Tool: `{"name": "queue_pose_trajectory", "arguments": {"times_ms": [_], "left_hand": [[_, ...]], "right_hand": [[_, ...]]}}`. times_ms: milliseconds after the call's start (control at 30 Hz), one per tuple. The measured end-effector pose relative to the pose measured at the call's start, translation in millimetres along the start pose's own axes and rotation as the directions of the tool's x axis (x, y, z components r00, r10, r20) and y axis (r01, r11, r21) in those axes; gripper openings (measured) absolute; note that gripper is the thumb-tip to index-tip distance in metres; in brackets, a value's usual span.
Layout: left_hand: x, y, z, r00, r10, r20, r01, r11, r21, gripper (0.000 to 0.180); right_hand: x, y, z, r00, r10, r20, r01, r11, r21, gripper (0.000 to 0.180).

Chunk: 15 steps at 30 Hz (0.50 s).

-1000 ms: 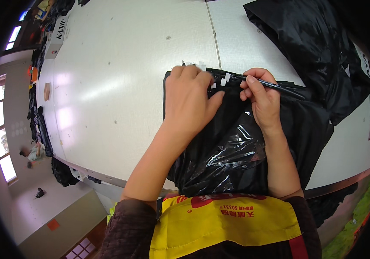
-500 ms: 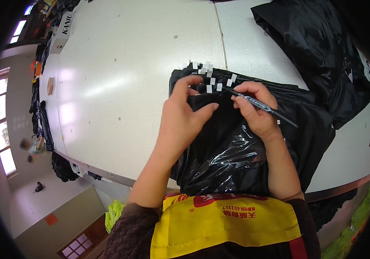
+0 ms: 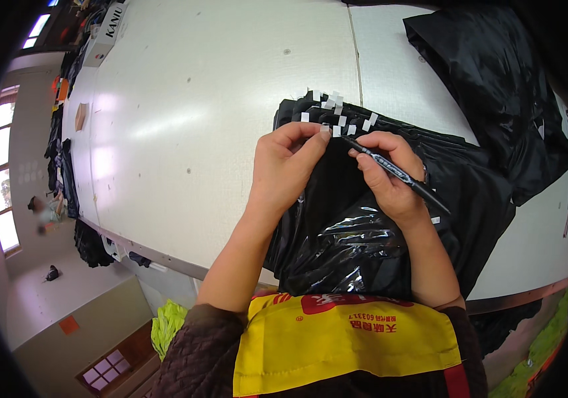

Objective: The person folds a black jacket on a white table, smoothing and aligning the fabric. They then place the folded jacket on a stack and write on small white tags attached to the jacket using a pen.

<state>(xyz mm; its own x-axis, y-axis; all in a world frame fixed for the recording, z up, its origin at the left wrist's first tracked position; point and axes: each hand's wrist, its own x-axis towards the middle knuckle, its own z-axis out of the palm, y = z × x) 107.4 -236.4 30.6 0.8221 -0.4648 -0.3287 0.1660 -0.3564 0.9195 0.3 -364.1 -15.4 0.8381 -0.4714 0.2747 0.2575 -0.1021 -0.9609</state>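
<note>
A stack of glossy black fabric pieces (image 3: 357, 232) lies on the white table in front of me. Several small white tags (image 3: 338, 99) stick up along its far edge. My left hand (image 3: 284, 166) is closed, thumb and forefinger pinching one white tag (image 3: 325, 129) at that edge. In my right hand (image 3: 396, 196) is a black marker pen (image 3: 396, 172), held slanted like a writing pen. Its tip points toward the tags just right of my left fingertips; whether it touches one I cannot tell.
Another heap of black glossy fabric (image 3: 483, 73) covers the table's far right. A white box (image 3: 106, 36) stands at the far left table edge, with a small tan block (image 3: 81, 117) nearer. Bright yellow-green fabric (image 3: 170, 325) lies below the table, and a person (image 3: 48, 211) is beyond at left.
My left thumb and forefinger, apart before, have closed on a white tag. My right hand still holds the marker near the tags. The whole view has shifted slightly.
</note>
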Motion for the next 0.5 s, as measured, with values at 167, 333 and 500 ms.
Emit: {"name": "queue_pose_trajectory", "arguments": {"times_ms": [167,333,500], "left_hand": [[-2.9,2.6,2.2,0.999,-0.047,0.007,0.048,0.998,-0.031,0.017],[-4.1,-1.3,6.5,1.0,-0.008,0.001,0.008,0.997,-0.078,0.02],[-4.7,-0.7,6.5,1.0,0.014,0.025,-0.013,0.999,-0.041,0.018]], "right_hand": [[0.4,2.7,1.9,0.995,-0.088,0.048,0.093,0.989,-0.112,0.02],[-0.9,4.1,0.6,0.99,-0.134,0.03,0.137,0.982,-0.128,0.02],[-0.6,4.2,0.2,0.99,-0.138,0.038,0.143,0.979,-0.144,0.02]]}}
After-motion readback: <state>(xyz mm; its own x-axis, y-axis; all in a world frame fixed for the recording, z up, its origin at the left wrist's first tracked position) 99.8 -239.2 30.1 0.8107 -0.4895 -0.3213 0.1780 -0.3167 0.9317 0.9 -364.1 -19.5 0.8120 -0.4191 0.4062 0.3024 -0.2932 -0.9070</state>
